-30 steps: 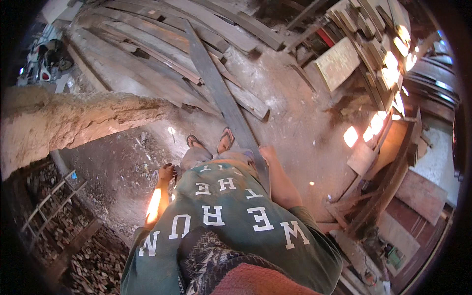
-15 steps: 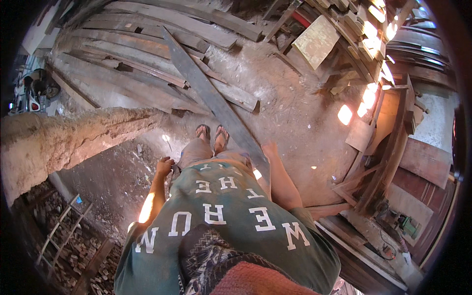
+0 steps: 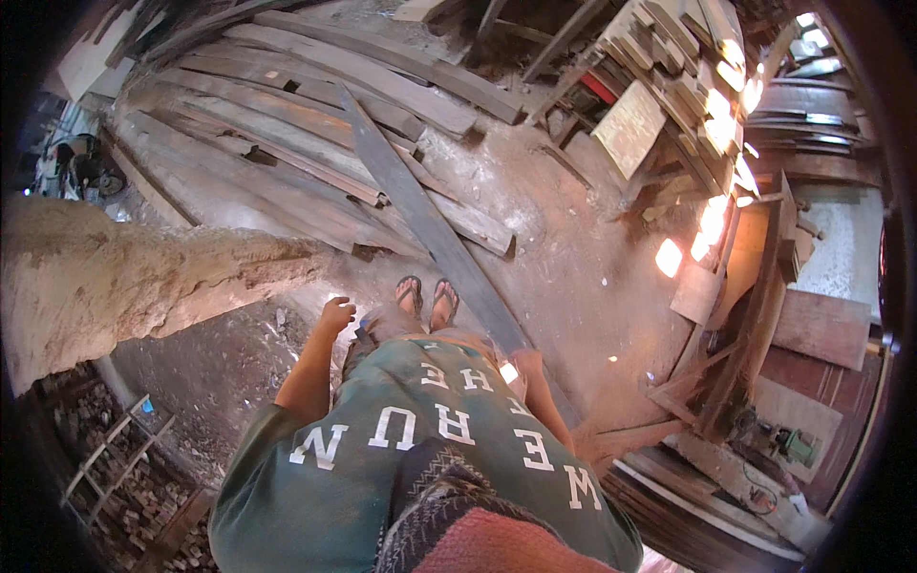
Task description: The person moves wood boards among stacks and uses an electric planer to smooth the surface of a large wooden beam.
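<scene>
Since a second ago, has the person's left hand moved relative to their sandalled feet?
Yes. The left hand has swung forward: before it hung well behind the sandalled feet, beside the green shirt; now it sits almost level with them, to their left, fingers curled.

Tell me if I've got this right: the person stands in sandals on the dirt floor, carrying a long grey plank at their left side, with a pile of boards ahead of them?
Not quite. In the head view the long grey plank runs along the person's right side, by the right hand. The left hand hangs loosely closed with nothing in it. The sandals, the dirt floor and the pile of boards ahead are as you say.
</scene>
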The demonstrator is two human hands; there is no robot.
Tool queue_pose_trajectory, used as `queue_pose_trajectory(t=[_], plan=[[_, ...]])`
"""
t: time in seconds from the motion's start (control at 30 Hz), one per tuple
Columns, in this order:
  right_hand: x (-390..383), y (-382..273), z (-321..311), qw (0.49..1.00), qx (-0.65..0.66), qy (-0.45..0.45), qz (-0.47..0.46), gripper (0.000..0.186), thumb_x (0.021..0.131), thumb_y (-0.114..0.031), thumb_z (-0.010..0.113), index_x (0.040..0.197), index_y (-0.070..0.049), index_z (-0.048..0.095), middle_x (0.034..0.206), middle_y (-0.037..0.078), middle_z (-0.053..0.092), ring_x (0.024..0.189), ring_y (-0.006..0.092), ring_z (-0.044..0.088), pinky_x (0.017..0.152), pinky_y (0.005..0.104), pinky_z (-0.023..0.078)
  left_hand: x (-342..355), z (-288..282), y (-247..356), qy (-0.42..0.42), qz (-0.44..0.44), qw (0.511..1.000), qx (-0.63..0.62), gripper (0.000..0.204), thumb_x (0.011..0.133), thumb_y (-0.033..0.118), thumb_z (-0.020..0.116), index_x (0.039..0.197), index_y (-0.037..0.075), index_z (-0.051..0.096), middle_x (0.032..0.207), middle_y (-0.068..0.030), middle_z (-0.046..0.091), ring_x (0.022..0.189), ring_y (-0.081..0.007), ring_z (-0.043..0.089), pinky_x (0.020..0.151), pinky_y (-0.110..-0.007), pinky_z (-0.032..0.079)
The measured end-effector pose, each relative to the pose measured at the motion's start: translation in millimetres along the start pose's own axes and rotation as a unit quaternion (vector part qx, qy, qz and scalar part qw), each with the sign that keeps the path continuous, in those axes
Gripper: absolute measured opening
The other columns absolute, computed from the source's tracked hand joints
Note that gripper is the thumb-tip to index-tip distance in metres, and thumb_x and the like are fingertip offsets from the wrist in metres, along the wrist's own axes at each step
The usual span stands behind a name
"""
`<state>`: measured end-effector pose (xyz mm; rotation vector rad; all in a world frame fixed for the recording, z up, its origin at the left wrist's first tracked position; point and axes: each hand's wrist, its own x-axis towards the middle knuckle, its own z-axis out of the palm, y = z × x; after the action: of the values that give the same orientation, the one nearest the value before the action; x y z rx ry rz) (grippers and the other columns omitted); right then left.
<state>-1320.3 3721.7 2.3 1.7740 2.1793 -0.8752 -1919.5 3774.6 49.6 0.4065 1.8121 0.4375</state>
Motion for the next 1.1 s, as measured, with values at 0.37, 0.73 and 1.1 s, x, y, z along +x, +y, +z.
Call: queue_pose_trajectory(t=[0.37,0.73,1.1], plan=[[-21,-124,-63,0.721,0.545,0.055,0.424,0.057,0.106,-0.051,0.059,0.092,0.002,0.073,0.069,0.009,0.061,0.052,0.0224,0.059,0.049,0.0372,0.052,25,-22,-14,-0.051,-0.007,0.995,0.089,0.042,0.100,0.034,0.069,0.112,-0.006,0.072,0.078,-0.0165,0.071,0.060,-0.0286,0.072,0.050,-0.040,0.058],[-80,-104,52,0.689,0.576,0.061,0.436,0.019,0.094,-0.019,0.072,0.085,-0.003,0.069,0.062,0.004,0.056,0.049,0.0176,0.052,0.044,0.0339,0.041,61,-14,46,-0.007,0.082,0.963,0.256,0.038,0.094,0.035,0.063,0.093,0.000,0.078,0.078,-0.0163,0.077,0.076,-0.0279,0.077,0.079,-0.043,0.060],[-164,-149,24,0.696,0.549,0.135,0.443,0.017,0.088,-0.012,0.072,0.101,-0.001,0.073,0.088,0.010,0.072,0.075,0.0249,0.068,0.065,0.0385,0.056,77,65,68,-0.042,0.221,0.878,0.422,0.035,0.090,0.032,0.063,0.083,0.001,0.078,0.085,-0.0197,0.076,0.082,-0.0345,0.075,0.079,-0.047,0.059]])
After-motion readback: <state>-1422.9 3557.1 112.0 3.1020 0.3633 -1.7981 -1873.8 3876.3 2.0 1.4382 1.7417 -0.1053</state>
